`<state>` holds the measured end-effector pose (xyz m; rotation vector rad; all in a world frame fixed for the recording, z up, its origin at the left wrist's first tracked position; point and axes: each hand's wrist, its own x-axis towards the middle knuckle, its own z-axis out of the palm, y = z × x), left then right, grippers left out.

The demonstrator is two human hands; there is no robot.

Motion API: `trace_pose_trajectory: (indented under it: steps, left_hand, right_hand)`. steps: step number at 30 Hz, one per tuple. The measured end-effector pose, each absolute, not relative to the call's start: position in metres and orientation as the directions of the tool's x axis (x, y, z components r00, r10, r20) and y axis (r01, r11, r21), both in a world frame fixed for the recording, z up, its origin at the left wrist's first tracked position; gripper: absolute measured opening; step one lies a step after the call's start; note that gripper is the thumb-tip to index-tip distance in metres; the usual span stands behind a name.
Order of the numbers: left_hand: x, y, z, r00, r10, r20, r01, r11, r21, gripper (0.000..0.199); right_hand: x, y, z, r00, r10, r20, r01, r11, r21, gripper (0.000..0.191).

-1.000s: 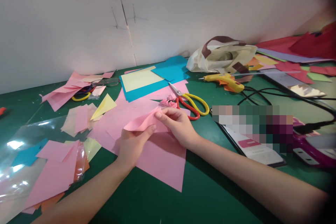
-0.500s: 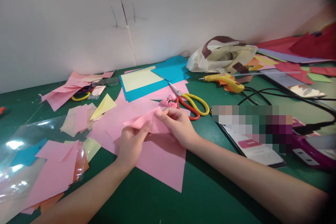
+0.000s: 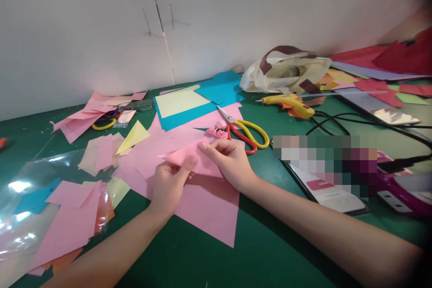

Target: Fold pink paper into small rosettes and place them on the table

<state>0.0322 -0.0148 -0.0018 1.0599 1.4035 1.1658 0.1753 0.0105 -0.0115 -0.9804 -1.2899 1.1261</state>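
Note:
A folded piece of pink paper (image 3: 184, 154) is held up between both hands over larger pink sheets (image 3: 212, 209). My left hand (image 3: 170, 184) pinches its left part, thumb on top and fingers underneath. The thumb of my right hand (image 3: 232, 162) presses the upper middle, with its fingers curled behind the paper. Just beyond the hands lie small pink folded pieces (image 3: 218, 132) and scissors (image 3: 241, 130) with one red and one yellow handle. Blue sheets (image 3: 222, 87) and a pale yellow sheet (image 3: 177, 101) rest farther back.
On the left are a clear plastic bag (image 3: 20, 189), paper scraps (image 3: 72, 216) and another pair of scissors (image 3: 104, 124). To the right are a yellow glue gun (image 3: 290, 104), a phone (image 3: 327, 189), black cables (image 3: 354, 119) and a cloth bag (image 3: 270, 76).
The lower edge of the held paper has come down slightly beside my right hand, showing more of its surface. Both hands keep nearly the same place and hold.

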Motion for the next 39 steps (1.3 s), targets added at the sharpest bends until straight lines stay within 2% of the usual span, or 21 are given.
trace_pose_trajectory:
  steps: [4, 11, 16, 21, 25, 29, 34, 39]
  left_hand:
    - [0.031, -0.015, -0.003, -0.141, 0.982, -0.127, 0.050, 0.136, 0.990, 0.035]
    - [0.034, -0.009, -0.002, -0.169, 0.980, -0.104, -0.297, 0.050, 0.953, 0.030]
    - [0.034, -0.004, -0.001, -0.236, 0.968, -0.081, -0.383, -0.016, 0.924, 0.024]
    - [0.032, -0.005, -0.004, -0.206, 0.978, -0.018, -0.376, -0.063, 0.924, 0.027]
    - [0.030, -0.008, -0.007, -0.170, 0.984, -0.045, -0.256, 0.000, 0.967, 0.029]
    - [0.027, -0.009, -0.011, -0.209, 0.976, -0.066, -0.157, 0.033, 0.987, 0.032]
    - [0.027, -0.009, -0.013, -0.252, 0.967, -0.028, -0.125, -0.004, 0.992, 0.033]
    - [0.028, -0.011, -0.010, -0.211, 0.977, -0.027, -0.090, 0.008, 0.996, 0.024]
  right_hand:
    - [0.176, 0.012, -0.014, -0.046, 0.978, 0.204, -0.087, 0.199, -0.976, 0.034]
    - [0.176, 0.013, -0.016, 0.002, 0.986, 0.170, -0.074, 0.169, -0.983, 0.036]
    - [0.174, 0.012, -0.014, 0.046, 0.985, 0.166, -0.059, 0.168, -0.984, 0.037]
    - [0.174, 0.010, -0.013, 0.065, 0.970, 0.236, -0.020, 0.238, -0.971, 0.033]
    - [0.175, 0.008, -0.014, 0.132, 0.954, 0.270, 0.023, 0.270, -0.963, 0.032]
    - [0.175, 0.007, -0.014, 0.151, 0.950, 0.273, 0.053, 0.268, -0.962, 0.030]
    - [0.174, 0.005, -0.013, 0.152, 0.949, 0.276, 0.074, 0.268, -0.961, 0.030]
    - [0.176, 0.008, -0.013, 0.166, 0.949, 0.268, 0.023, 0.268, -0.963, 0.032]
